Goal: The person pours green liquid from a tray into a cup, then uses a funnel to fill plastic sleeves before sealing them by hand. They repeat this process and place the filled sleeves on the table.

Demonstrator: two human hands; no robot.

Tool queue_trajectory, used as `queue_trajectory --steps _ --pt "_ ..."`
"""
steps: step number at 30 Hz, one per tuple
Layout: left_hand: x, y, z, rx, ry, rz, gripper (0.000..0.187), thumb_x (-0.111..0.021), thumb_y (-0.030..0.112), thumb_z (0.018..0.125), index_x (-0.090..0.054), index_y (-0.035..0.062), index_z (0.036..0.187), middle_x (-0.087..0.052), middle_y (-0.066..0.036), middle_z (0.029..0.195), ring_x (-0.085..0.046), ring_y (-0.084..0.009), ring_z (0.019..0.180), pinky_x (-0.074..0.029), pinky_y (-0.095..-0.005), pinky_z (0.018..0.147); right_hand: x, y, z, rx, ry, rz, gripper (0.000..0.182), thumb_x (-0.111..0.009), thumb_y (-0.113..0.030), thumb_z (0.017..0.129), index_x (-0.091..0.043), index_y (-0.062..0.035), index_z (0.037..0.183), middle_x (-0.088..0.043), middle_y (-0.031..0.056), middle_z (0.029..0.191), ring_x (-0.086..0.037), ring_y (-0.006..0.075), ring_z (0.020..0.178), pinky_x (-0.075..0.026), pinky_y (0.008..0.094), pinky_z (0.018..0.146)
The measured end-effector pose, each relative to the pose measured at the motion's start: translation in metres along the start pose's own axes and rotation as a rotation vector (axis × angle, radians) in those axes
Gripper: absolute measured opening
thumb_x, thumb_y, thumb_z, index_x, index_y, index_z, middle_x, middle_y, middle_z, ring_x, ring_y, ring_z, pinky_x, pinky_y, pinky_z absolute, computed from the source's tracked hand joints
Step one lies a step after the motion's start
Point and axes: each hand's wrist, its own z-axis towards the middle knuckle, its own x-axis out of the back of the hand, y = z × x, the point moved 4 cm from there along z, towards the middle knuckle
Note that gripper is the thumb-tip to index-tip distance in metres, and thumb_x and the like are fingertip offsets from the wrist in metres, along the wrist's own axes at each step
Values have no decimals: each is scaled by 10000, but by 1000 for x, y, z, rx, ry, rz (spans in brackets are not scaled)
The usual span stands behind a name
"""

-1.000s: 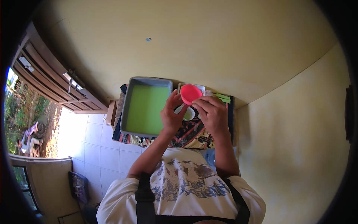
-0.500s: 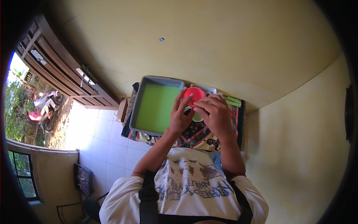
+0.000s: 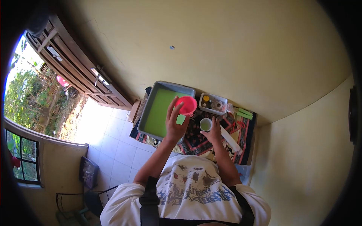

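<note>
My left hand (image 3: 176,122) grips a red funnel (image 3: 187,105) with a small hanging tab, its wide mouth facing up. It overlaps the right edge of a large grey tray (image 3: 140,119) filled with green liquid (image 3: 160,101). My right hand (image 3: 213,132) is wrapped around a white cup (image 3: 201,129) with greenish contents, over the patterned cloth. A light green patch shows just below the funnel, partly behind my left fingers.
Behind the cup stands a white bin (image 3: 213,110) with a tape roll and a yellow-capped item. Green strips (image 3: 245,113), red-handled scissors (image 3: 238,125) and a long white strip (image 3: 230,139) lie to the right. A wall rises behind; a wooden door (image 3: 75,60) stands open at left.
My hands have moved apart. The left keeps the red funnel, while the right has left it and now grasps the white cup. The bin and white strip are now uncovered.
</note>
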Motion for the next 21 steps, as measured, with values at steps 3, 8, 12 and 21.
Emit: queue_trajectory --steps 3,8,12,21 --pt "-2 8 -3 -28 -38 52 723 -827 -106 852 -576 55 1511 -444 -232 1686 -537 -383 1499 -615 -403 1047 -20 5 3 4 -30 -22 1265 -1000 -294 724 -244 -116 1722 -438 303 1619 -470 482 1489 -474 529 1198" --pt "6 8 -7 65 23 32 702 -840 -56 814 -639 100 1469 -533 -245 1624 -557 -453 1470 -524 -513 1167 -44 17 11 46 78 123 1082 -943 -158 768 -331 -59 1656 -548 263 1449 -552 470 1364 -495 535 1151" --pt "21 1 -7 75 64 52 723 -832 -98 802 -624 81 1471 -519 -246 1629 -552 -441 1480 -575 -486 1119 -50 27 8 123 250 212 1051 -945 -187 787 -348 -15 1635 -541 262 1450 -549 465 1353 -484 542 1147" --pt "74 -57 24 0 40 28 746 -813 -143 809 -596 68 1490 -477 -242 1654 -531 -432 1497 -633 -453 1059 23 -87 44 293 388 360 1079 -956 -192 763 -366 0 1645 -550 261 1494 -567 441 1389 -465 521 1179"
